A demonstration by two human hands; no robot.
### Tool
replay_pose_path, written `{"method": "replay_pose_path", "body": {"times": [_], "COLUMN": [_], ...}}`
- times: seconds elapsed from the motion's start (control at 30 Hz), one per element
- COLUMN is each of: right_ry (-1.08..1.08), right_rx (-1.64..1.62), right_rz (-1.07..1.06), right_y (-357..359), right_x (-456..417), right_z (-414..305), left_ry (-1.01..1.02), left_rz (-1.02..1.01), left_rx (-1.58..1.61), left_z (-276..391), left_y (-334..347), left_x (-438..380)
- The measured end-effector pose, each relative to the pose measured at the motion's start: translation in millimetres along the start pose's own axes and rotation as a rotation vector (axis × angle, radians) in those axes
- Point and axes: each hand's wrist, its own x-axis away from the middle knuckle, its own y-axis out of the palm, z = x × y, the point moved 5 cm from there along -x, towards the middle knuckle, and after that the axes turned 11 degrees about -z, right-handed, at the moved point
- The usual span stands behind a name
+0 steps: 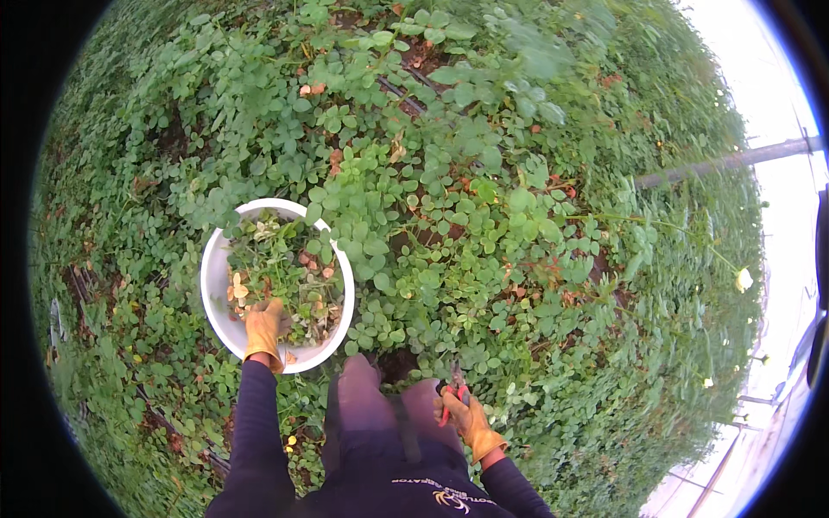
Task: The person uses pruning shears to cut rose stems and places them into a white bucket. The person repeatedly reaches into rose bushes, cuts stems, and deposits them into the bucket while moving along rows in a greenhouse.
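My left hand (264, 327), in a tan leather work glove, reaches inside the near-left part of a white plastic bucket (350, 291). Green cuttings and dry brown leaves (311, 278) fill much of the bucket; whether the fingers hold any of them cannot be made out. My right hand (467, 417), gloved the same way, grips red-handled pruning shears (457, 388) in front of my right thigh. The shears' metal blades point away from me, close to the low leaves.
Dense leafy rose plants (421, 259) surround my legs and the bucket. Dark irrigation tubes (401, 96) show between leaves ahead. At the right, a post (725, 162) slants out of the foliage, and a white flower (743, 280) stands on a long stem.
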Motion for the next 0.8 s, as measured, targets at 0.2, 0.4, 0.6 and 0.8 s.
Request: {"method": "replay_pose_path", "body": {"times": [0.2,0.4,0.6,0.8], "right_ry": [0.052,0.071,0.176,0.211], "right_rx": [0.061,-0.122,-0.154,-0.246], "right_rz": [-0.028,0.051,0.066,0.041], "right_y": [3,-11,-47,-66], "right_x": [-22,-56,-90,-104], "right_z": [-24,-19,2,8], "left_ry": [0.125,0.391,0.753,1.240], "left_rz": [-0.206,-0.417,-0.485,-0.314], "left_rx": [0.029,0.052,-0.514,-0.617], "left_z": [80,138,191,227], "left_y": [134,264,399,498], "left_x": [31,3,-51,-37]}}
